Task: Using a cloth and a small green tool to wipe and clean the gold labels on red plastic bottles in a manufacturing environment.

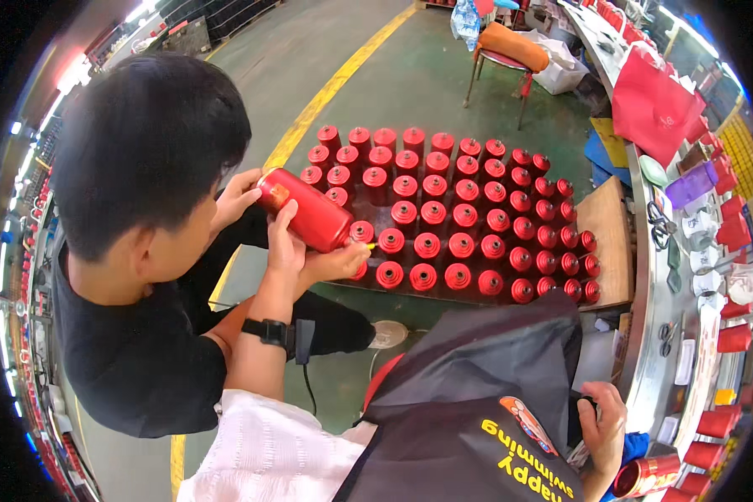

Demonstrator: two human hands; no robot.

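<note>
A red canister (pixel 314 213) is held tilted at the left, above a board. My left hand (pixel 283 251), with a black band on its wrist, is closed on its near side; some of my fingers are hidden. A co-worker's hand (pixel 236 201) steadies the upper end. Another hand, apparently also theirs, is at the lower end, beside a small yellow tip (pixel 371 246). My right hand (pixel 604 427) is at the lower right by my dark apron (pixel 468 402), its fingers curled round something dark that I cannot make out.
Several upright red canisters (pixel 432 212) with small top fittings stand in rows on the board. A metal workbench (pixel 657 335) along the right carries scissors (pixel 663 226), red parts and a red bag (pixel 654 105). A chair (pixel 506 63) stands at the back.
</note>
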